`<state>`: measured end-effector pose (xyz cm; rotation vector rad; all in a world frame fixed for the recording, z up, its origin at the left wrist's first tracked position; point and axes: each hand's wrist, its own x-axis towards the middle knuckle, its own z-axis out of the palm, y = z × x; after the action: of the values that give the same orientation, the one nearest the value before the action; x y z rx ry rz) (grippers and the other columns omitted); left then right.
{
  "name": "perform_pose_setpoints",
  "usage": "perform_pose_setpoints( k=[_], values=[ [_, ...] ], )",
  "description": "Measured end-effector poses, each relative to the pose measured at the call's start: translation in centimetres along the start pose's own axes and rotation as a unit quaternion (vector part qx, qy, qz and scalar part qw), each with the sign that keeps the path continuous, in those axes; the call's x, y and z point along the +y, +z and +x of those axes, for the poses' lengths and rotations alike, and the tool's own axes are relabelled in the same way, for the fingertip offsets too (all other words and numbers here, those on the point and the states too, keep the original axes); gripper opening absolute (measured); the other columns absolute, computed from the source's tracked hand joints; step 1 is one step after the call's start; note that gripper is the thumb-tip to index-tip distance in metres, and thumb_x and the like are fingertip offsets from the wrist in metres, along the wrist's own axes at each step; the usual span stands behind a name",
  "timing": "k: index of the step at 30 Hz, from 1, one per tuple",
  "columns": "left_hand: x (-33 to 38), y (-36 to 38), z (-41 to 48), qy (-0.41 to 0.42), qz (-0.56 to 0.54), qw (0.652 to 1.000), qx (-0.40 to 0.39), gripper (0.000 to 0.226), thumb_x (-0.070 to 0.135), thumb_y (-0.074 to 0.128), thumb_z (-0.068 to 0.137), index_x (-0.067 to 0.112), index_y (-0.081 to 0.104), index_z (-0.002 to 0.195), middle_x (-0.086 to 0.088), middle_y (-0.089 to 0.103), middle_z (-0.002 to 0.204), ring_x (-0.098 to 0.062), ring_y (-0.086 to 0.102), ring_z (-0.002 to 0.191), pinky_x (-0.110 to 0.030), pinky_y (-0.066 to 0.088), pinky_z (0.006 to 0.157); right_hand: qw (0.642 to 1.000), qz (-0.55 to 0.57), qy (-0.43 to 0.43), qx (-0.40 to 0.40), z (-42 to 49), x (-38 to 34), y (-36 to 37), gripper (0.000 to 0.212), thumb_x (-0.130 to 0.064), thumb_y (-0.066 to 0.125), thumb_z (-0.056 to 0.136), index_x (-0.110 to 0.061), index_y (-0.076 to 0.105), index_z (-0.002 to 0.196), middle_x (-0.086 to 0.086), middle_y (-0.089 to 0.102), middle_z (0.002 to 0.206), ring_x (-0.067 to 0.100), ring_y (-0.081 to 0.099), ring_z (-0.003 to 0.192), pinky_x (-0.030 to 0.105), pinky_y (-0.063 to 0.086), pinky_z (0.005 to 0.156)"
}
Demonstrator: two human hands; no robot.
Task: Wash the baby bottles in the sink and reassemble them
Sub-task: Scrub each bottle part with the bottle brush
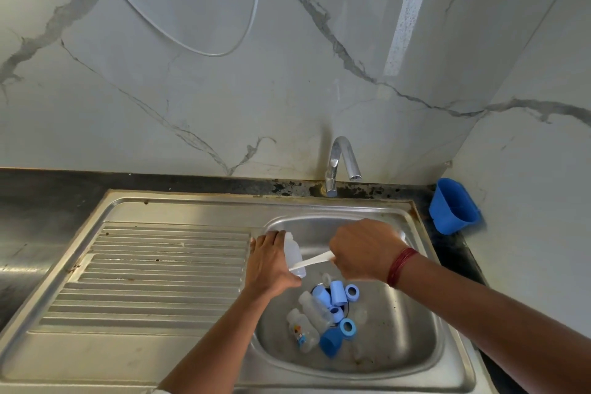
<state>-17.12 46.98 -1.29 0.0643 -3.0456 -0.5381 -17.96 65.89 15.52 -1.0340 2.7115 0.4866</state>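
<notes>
sink (179, 211) of steel in the desk; over its basin my left hand (268, 262) curls its fingers (270, 236) round a clear baby bottle (295, 253), my right hand (361, 249) grips a white handle (315, 260) crossing it; spare bottles (303, 329) and blue caps (337, 293) lie at the drain.

bottles (315, 313) and caps (338, 293) in basin (399, 329) | drainboard (153, 272) left | tap (340, 163) behind | bucket (452, 206) right

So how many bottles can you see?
3. One bottle is in the left hand over the sink; two more lie side by side on its floor among the blue caps. Others could be hidden.
</notes>
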Motion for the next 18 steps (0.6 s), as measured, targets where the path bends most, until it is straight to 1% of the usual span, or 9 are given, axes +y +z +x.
perform_pose_setpoints(
  k=[3, 5, 7, 9, 13, 14, 16, 18],
  values=[
    [0.2, -0.2, 0.0, -0.005, 0.002, 1.0, 0.004, 0.105, 0.058, 0.08, 0.047, 0.019, 0.043, 0.137, 0.0, 0.051, 0.135, -0.022, 0.048, 0.119, -0.037, 0.037, 0.107, 1.0, -0.004, 0.014, 0.011, 0.2, -0.2, -0.1, 0.023, -0.023, 0.055, 0.09, -0.02, 0.05, 0.068, -0.004, 0.042, 0.064, 0.016, 0.046, 0.057, 0.03, 0.048, 0.056],
    [0.5, -0.6, 0.2, -0.01, 0.009, 1.0, -0.001, 0.106, 0.06, 0.079, 0.046, 0.019, 0.043, 0.137, 0.0, 0.051, 0.135, -0.023, 0.048, 0.12, -0.039, 0.036, 0.108, 1.0, -0.005, 0.014, 0.019, 0.2, -0.2, -0.4, 0.012, -0.021, 0.054, 0.089, -0.02, 0.063, 0.082, -0.004, 0.045, 0.07, 0.019, 0.049, 0.066, 0.03, 0.045, 0.059],
    [0.7, -1.0, 0.4, -0.019, 0.018, 1.0, -0.013, 0.106, 0.061, 0.079, 0.045, 0.02, 0.043, 0.136, 0.0, 0.051, 0.135, -0.023, 0.048, 0.12, -0.041, 0.036, 0.108, 0.999, -0.005, 0.008, 0.031, 0.3, 0.0, -0.4, 0.016, -0.021, 0.053, 0.091, -0.017, 0.068, 0.094, -0.002, 0.046, 0.075, 0.02, 0.048, 0.07, 0.031, 0.042, 0.06],
    [0.7, -1.1, 0.4, -0.029, 0.025, 0.999, -0.023, 0.107, 0.062, 0.08, 0.045, 0.02, 0.042, 0.136, 0.001, 0.05, 0.135, -0.023, 0.047, 0.121, -0.043, 0.036, 0.109, 0.999, -0.003, 0.0, 0.037, 0.2, 0.3, -0.4, 0.018, -0.022, 0.051, 0.093, -0.015, 0.068, 0.095, -0.001, 0.044, 0.075, 0.02, 0.047, 0.069, 0.031, 0.04, 0.06],
    [0.2, -1.2, -0.1, -0.057, 0.005, 0.998, -0.023, 0.109, 0.06, 0.082, 0.045, 0.021, 0.041, 0.139, 0.001, 0.05, 0.137, -0.023, 0.047, 0.123, -0.044, 0.037, 0.109, 0.999, 0.01, -0.017, 0.036, -0.4, 2.0, 0.2, 0.028, -0.03, 0.045, 0.096, -0.015, 0.066, 0.087, -0.005, 0.037, 0.064, 0.02, 0.049, 0.065, 0.03, 0.041, 0.059],
    [0.1, -1.3, -0.2, -0.064, -0.007, 0.998, -0.015, 0.109, 0.058, 0.083, 0.046, 0.021, 0.041, 0.139, 0.002, 0.05, 0.136, -0.022, 0.047, 0.121, -0.041, 0.038, 0.108, 0.999, 0.019, -0.021, 0.037, -0.5, 2.6, 0.3, 0.03, -0.032, 0.044, 0.096, -0.015, 0.066, 0.086, -0.005, 0.037, 0.063, 0.02, 0.051, 0.065, 0.03, 0.042, 0.059],
    [0.2, -1.9, -0.3, -0.078, -0.032, 0.996, 0.005, 0.108, 0.055, 0.085, 0.047, 0.021, 0.042, 0.139, 0.002, 0.051, 0.134, -0.02, 0.048, 0.117, -0.035, 0.041, 0.103, 0.998, 0.04, -0.031, 0.045, -0.7, 3.9, 0.7, 0.031, -0.037, 0.042, 0.096, -0.017, 0.065, 0.087, -0.006, 0.039, 0.064, 0.018, 0.053, 0.066, 0.031, 0.049, 0.062],
    [0.1, -2.6, -0.4, -0.096, -0.064, 0.993, 0.019, 0.103, 0.05, 0.089, 0.048, 0.019, 0.045, 0.136, 0.002, 0.052, 0.13, -0.019, 0.049, 0.114, -0.03, 0.043, 0.096, 0.995, 0.07, -0.034, 0.068, -0.7, 5.4, 1.6, 0.033, -0.042, 0.041, 0.096, -0.02, 0.065, 0.091, -0.007, 0.046, 0.066, 0.015, 0.056, 0.066, 0.034, 0.055, 0.066]
  ],
)
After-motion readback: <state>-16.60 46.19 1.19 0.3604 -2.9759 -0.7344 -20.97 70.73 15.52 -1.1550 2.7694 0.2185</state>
